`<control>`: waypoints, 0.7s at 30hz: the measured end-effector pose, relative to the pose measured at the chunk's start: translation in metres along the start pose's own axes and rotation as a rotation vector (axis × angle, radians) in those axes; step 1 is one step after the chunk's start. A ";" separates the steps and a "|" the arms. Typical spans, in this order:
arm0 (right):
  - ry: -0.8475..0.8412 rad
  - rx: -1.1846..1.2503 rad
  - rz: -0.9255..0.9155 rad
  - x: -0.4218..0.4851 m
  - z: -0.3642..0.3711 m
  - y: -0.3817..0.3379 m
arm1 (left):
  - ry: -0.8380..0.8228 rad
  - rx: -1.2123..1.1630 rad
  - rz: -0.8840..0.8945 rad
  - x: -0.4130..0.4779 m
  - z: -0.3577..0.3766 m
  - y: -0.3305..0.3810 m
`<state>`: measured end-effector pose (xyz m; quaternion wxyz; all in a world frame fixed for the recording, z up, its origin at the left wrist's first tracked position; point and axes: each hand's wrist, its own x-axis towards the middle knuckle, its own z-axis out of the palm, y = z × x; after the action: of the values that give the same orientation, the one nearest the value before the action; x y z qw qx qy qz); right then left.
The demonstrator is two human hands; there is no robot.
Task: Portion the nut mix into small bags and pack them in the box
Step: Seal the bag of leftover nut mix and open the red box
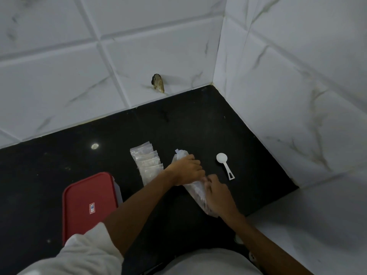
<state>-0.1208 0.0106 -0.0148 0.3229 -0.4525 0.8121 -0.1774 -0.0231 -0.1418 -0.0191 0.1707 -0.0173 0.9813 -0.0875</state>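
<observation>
A long clear plastic bag of nut mix (pixel 195 190) lies on the black counter (pixel 69 157), its tied end pointing away from me. My left hand (pixel 186 169) grips the bag's upper part. My right hand (pixel 216 192) pinches the bag lower down, close beside the left hand. Left of the big bag lies an overlapping row of several small clear bags (pixel 148 162). A white plastic scoop (pixel 225 164) rests on the counter to the right of my hands. The box with a red lid (pixel 89 207) stands shut at the near left.
White marble-look tiled walls (pixel 288 86) close the counter at the back and right, meeting in a corner. A brownish hole or stub (pixel 158 82) marks the back wall. A small pale spot (pixel 95 146) shows on the counter at left.
</observation>
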 end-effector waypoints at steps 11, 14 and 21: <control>0.097 -0.551 -0.257 -0.003 0.004 0.020 | 0.107 -0.134 -0.169 0.007 0.004 0.010; 0.073 -0.532 -0.264 -0.002 0.008 0.025 | 0.518 -0.398 -0.625 -0.004 0.010 0.051; -0.007 -0.307 -0.177 0.005 0.009 0.027 | 0.745 -1.295 -1.428 -0.012 0.005 0.140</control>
<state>-0.1332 0.0202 -0.0389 0.2359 -0.5669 0.7855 -0.0777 -0.0111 -0.0038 -0.0450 -0.2776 -0.6562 0.5919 0.3768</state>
